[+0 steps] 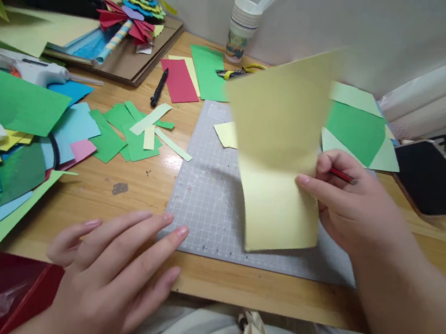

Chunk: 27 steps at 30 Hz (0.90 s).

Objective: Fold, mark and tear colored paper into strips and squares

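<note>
My right hand (346, 199) pinches a pale yellow sheet of paper (287, 142) by its right edge, thumb in front. The sheet is raised and tilted above the grey cutting mat (205, 203), its top blurred. A thin red pencil or pen (342, 175) also sits among the fingers of that hand; its far end is hidden. My left hand (118, 274) holds nothing, fingers apart, over the table's front edge by the mat's lower left corner. A small pale yellow scrap (226, 134) lies on the mat, partly behind the sheet.
Green paper scraps (129, 133) lie left of the mat, near a black pen (159, 87) and red paper (182, 80). Behind stand stacked paper cups (238, 37) and pliers (235, 73). Coloured paper and a glue gun (34, 70) crowd the left; a tablet (439, 176) lies right.
</note>
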{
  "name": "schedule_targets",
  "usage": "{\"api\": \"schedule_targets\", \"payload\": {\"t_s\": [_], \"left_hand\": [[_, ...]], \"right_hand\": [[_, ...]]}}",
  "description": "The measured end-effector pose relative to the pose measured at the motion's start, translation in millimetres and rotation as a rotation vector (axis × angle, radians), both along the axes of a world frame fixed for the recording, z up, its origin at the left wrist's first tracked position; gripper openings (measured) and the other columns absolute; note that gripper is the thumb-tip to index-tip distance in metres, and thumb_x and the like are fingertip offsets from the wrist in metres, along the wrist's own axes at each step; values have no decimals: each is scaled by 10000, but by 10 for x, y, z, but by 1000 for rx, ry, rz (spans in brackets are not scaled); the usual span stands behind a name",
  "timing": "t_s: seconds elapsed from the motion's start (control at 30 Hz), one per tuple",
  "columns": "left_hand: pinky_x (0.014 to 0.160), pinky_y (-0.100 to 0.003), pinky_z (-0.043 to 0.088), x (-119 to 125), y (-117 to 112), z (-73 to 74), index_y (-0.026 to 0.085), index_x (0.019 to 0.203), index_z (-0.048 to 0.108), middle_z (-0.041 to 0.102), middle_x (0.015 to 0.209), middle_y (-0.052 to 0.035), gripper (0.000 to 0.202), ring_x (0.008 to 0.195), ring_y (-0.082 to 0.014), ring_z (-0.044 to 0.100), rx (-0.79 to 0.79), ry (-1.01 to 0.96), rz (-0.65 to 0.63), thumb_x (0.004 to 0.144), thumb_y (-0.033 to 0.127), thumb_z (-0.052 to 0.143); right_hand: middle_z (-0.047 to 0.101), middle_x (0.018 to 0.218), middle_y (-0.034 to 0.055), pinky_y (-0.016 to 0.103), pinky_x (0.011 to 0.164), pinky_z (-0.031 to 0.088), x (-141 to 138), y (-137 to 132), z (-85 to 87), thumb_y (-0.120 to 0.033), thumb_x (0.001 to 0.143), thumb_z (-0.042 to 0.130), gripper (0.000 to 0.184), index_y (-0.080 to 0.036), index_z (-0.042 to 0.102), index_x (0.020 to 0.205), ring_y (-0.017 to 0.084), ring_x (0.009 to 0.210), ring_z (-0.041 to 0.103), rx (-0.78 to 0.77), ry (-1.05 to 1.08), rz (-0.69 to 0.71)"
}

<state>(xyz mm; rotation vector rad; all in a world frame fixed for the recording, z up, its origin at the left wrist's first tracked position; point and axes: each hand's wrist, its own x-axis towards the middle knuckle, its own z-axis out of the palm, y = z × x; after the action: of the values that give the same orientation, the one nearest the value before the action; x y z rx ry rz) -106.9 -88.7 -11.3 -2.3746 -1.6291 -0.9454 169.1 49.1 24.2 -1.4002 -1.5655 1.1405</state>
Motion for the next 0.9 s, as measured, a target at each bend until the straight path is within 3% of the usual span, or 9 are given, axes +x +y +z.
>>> {"api": "schedule_targets", "payload": {"t_s": [0.07,0.2,0.33,0.43,0.53,0.57,0.7,0.9], "left_hand": [[884,-401,354,105,-6,17,294,1099,651,708,1033,-30,279,977,-227,588,0,-83,31,825,335,681],[988,-342,282,398,32,14,345,1130,660,716,1001,37,260,959,-160,555,73,-55,-46,877,292,633],[1057,-303,233,529,74,4,244,1061,698,745,950,57,280,962,-118,548,118,-66,-118,968,187,441],[1022,-298,263,447,54,-5,241,1031,708,753,964,81,285,965,-110,565,109,-106,-156,965,170,440],[908,-317,333,293,7,-22,274,1044,708,752,1004,89,320,956,-125,600,82,-89,-196,964,161,420],[867,-327,346,245,-7,-23,288,1035,708,754,999,93,328,945,-131,613,61,-83,-194,956,144,424],[797,-367,337,112,-24,6,335,1002,701,759,957,114,353,926,-150,643,-29,-79,-158,938,109,437],[831,-355,346,48,26,18,314,983,701,760,942,101,319,932,-149,631,-18,-62,-243,964,159,423]], "right_hand": [[510,716,-42,264,469,402,-36,-164,-102,-278,789,670,282,-269,389,800,157,588,541,-18,115,-152],[565,758,-15,290,480,466,-258,-581,-262,-283,853,612,220,-278,393,827,187,645,617,-105,288,-220],[567,741,-25,285,498,512,-398,-797,-291,-297,871,599,197,-284,402,855,177,645,638,-126,391,-245],[591,771,-41,257,530,544,-288,-708,-261,-229,842,632,237,-276,401,839,148,661,656,-82,481,-327],[665,950,-16,322,619,599,-32,-507,-232,-222,843,639,249,-276,396,846,176,797,701,-58,519,-396],[657,917,-24,339,603,605,61,-444,-229,-238,840,649,248,-279,405,853,187,786,704,-60,496,-407],[640,829,-13,301,490,579,318,-293,-252,-293,798,713,271,-271,448,851,179,652,671,-201,355,-350],[504,696,-69,193,352,473,303,-261,-217,-276,724,779,327,-240,458,774,92,489,528,-256,104,-180]]}}
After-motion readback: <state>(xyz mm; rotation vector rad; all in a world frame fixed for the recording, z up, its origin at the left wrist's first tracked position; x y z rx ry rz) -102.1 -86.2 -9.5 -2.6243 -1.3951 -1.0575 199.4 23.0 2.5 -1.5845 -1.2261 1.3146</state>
